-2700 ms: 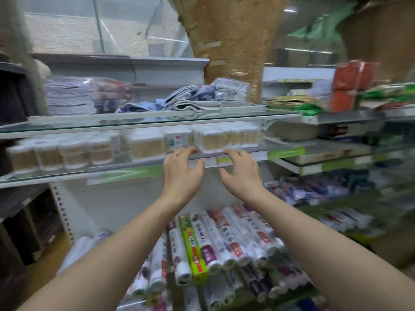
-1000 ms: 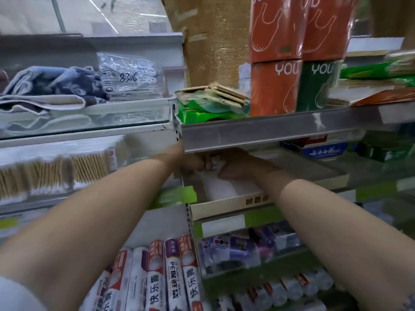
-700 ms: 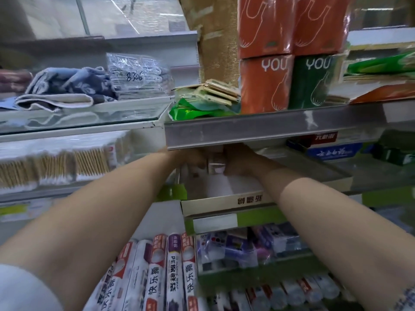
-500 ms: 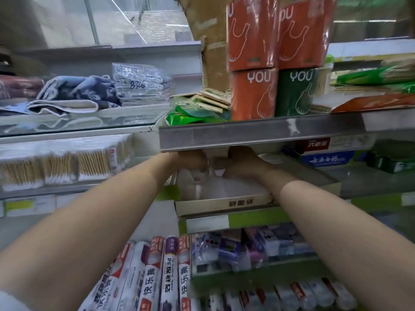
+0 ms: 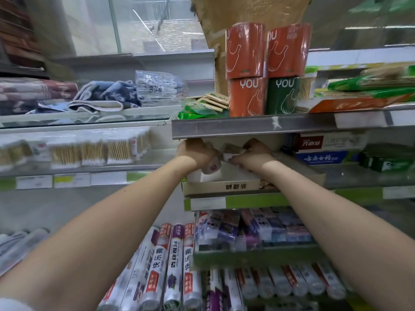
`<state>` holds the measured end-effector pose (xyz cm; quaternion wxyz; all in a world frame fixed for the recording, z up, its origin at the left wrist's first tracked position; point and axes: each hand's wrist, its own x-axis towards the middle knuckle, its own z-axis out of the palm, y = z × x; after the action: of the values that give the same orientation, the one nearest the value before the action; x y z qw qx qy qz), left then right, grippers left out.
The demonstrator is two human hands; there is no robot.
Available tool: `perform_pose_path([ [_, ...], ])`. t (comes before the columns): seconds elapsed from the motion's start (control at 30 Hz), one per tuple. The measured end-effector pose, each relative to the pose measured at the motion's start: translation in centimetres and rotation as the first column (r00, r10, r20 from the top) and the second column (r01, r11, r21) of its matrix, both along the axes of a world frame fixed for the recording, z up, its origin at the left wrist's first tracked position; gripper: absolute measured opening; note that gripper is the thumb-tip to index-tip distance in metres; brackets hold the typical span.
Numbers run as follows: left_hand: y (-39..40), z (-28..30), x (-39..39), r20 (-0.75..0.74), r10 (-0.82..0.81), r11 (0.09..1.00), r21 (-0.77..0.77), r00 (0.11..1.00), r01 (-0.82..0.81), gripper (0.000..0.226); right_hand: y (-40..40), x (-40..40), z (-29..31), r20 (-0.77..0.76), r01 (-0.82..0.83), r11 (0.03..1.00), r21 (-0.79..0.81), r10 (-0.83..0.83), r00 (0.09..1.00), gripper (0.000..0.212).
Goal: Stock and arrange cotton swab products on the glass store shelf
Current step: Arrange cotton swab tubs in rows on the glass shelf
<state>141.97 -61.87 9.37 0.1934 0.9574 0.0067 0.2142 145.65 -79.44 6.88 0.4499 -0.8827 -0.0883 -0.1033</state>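
Both arms are reaching under the grey metal shelf [image 5: 247,127] into an open cardboard box [image 5: 224,187]. The left hand [image 5: 197,153] is curling around a small cotton swab pack [image 5: 212,167], while the right hand [image 5: 251,154] is pinching another swab pack [image 5: 231,151]. More cotton swab boxes [image 5: 94,151] are lining the glass shelf [image 5: 78,170] to the left

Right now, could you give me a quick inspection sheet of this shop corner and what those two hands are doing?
Surface: glass shelf, lined with swab packs.
Job's things: open carton under the metal shelf; a small pack and another pack in the hands.
Clutter: towels, orange rolls, film rolls.
Hands: left hand grips the small pack; right hand holds the other.
Cables: nothing seen.
Surroundings: window behind.
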Motion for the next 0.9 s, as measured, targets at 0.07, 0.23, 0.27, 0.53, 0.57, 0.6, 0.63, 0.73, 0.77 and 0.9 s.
perform_pose_path([
  [0.07,-0.4,0.2,-1.1,0.001,0.018,0.998,-0.057,1.0,-0.018,0.027,-0.2,-1.7,0.5,0.015,0.021,0.999,0.026,-0.022,1.0,0.053],
  [0.23,0.9,-0.3,-4.7,0.025,-0.049,0.957,-0.285,0.998,0.054,0.03,-0.3,-6.7,0.9,0.05,0.078,0.996,0.034,-0.08,0.996,0.056],
  [0.27,1.4,-0.4,-5.8,0.032,-0.065,0.945,-0.32,0.997,0.072,0.03,-0.1,-8.0,0.8,0.068,0.086,0.996,0.026,-0.088,0.994,0.056],
  [0.53,9.3,-2.0,-16.4,0.027,-0.07,0.857,-0.51,0.997,0.075,0.043,6.8,-16.3,-0.7,0.074,-0.026,0.989,0.148,0.015,0.997,0.067],
  [0.57,10.5,-2.1,-17.7,0.03,-0.063,0.835,-0.545,0.998,0.069,0.04,8.0,-17.0,-1.0,0.055,-0.059,0.974,0.216,0.048,0.997,0.065],
  [0.6,12.1,-2.3,-19.1,0.033,-0.046,0.816,-0.575,0.998,0.056,0.038,9.8,-17.8,-1.3,0.037,-0.093,0.955,0.28,0.086,0.996,0.064],
  [0.63,13.3,-2.4,-20.3,0.035,-0.029,0.804,-0.593,0.999,0.044,0.037,11.2,-18.3,-1.6,0.013,-0.112,0.938,0.328,0.114,0.993,0.065],
  [0.73,18.0,-2.9,-24.3,0.036,0.062,0.798,-0.602,0.997,-0.027,0.034,17.0,-20.3,-1.8,-0.043,-0.189,0.888,0.419,0.227,0.973,0.06],
  [0.77,19.6,-3.1,-25.6,0.031,0.087,0.793,-0.607,0.996,-0.051,0.033,19.0,-21.2,-1.7,-0.061,-0.209,0.876,0.435,0.26,0.964,0.055],
  [0.9,26.0,-3.7,-30.1,0.029,0.182,0.761,-0.637,0.983,-0.122,0.038,26.5,-24.8,-1.6,-0.088,-0.307,0.806,0.505,0.402,0.911,0.036],
])
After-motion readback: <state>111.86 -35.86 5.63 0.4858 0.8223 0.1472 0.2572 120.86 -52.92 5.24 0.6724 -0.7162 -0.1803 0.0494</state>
